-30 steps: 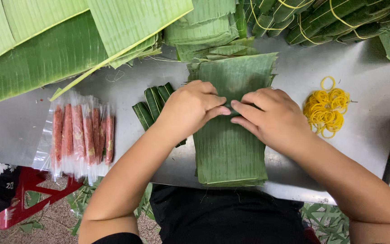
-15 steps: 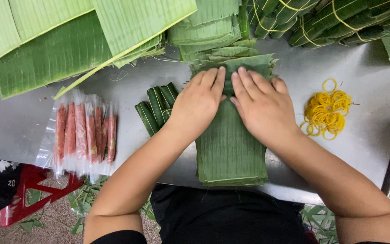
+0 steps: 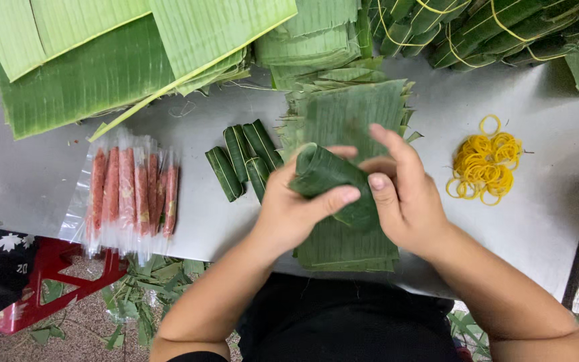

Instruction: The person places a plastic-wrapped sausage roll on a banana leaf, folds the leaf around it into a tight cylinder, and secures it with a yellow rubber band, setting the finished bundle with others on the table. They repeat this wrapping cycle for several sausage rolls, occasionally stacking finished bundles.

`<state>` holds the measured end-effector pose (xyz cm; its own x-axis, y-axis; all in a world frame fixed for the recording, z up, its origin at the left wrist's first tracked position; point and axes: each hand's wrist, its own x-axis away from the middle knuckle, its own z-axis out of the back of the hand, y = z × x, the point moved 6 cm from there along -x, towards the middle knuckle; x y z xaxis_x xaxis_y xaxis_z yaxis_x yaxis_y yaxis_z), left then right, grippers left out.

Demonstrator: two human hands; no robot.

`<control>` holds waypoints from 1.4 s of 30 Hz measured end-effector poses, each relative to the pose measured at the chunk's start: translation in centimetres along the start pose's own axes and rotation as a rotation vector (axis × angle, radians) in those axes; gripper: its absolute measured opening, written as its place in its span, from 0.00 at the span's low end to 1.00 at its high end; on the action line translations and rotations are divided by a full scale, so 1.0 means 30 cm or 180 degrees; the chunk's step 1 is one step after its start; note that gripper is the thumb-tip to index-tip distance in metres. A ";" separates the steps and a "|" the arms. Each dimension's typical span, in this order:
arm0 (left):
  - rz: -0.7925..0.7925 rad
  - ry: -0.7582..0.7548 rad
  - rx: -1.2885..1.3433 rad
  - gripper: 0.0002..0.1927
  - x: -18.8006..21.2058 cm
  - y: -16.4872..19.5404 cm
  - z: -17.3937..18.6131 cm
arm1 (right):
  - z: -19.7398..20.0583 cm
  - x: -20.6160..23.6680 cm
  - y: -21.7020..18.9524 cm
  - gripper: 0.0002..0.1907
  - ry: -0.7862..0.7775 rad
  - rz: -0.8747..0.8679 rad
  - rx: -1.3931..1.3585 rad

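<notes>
both hands, left (image 3: 289,208) and right (image 3: 403,201), fingers closed around a half-rolled leaf roll (image 3: 330,181) above the leaf stack (image 3: 343,248). rolling step seems underway; next calls for tucking it tight, likely banding from the bands (image 3: 484,167).

Bright, even daylight; the grey bench (image 3: 557,201) shows soft glare, shadows are faint, and focus is sharp with slight edge distortion.

Sausages (image 3: 132,191) left, leaf stack (image 3: 350,121) centre, rubber bands (image 3: 484,167) right, on table (image 3: 557,221).
</notes>
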<state>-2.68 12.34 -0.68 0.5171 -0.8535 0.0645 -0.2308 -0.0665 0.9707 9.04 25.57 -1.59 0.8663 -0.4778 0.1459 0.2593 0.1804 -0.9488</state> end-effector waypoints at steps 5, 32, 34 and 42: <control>0.0469 -0.0561 0.0697 0.26 0.045 -0.044 -0.012 | -0.060 0.024 0.020 0.30 -0.1024 -0.0466 -0.1757; 0.0321 -0.0926 0.0230 0.55 0.096 -0.036 -0.015 | 0.029 0.100 -0.152 0.35 -0.0559 0.1534 0.1054; 0.0612 -0.0861 0.0740 0.52 0.108 -0.065 -0.040 | 0.020 0.112 -0.179 0.33 -0.0451 0.2075 0.1398; 0.1706 -0.1448 0.2122 0.48 0.141 -0.175 -0.093 | -0.015 0.131 -0.208 0.17 -0.0759 0.2625 0.0776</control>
<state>3.01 10.51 -4.87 -0.1290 -0.9650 0.2285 -0.8357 0.2298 0.4989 10.63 22.18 4.79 0.8762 0.0715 -0.4766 -0.4256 0.5787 -0.6957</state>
